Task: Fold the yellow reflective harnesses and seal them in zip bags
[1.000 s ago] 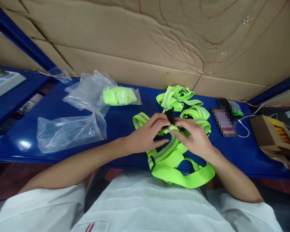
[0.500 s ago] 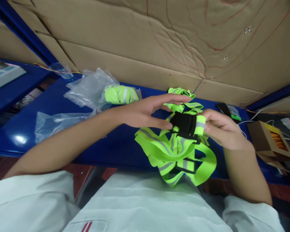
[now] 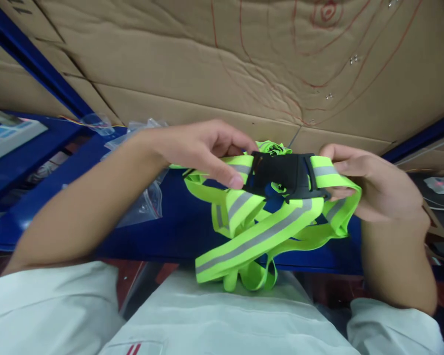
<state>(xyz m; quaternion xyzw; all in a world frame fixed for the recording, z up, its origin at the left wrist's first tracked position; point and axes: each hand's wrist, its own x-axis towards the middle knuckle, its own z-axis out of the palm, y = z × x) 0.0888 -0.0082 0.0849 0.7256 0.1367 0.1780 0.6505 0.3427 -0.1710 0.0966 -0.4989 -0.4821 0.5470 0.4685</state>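
A neon yellow-green reflective strap (image 3: 259, 239) with a grey stripe hangs in loops above the table's front edge. Its black plastic buckle (image 3: 283, 172) is held up level between my two hands. My left hand (image 3: 207, 150) grips the webbing just left of the buckle, thumb in front and fingers behind. On the other side, my right hand (image 3: 381, 185) pinches the webbing right of the buckle, its fingertips partly hidden by the strap. More bundled green strap (image 3: 272, 147) shows behind the buckle, mostly covered.
Clear plastic bags (image 3: 148, 199) lie on the blue table (image 3: 177, 231), partly behind my left forearm. A cardboard panel (image 3: 170, 54) with red curved lines stands behind it. At far left sits a white device (image 3: 15, 133); a cardboard box (image 3: 434, 222) is at right, behind my forearm.
My hands have moved apart, and the strap on both sides of the buckle is now spread out. My left hand has closed on the webbing. The hanging loops have shifted.
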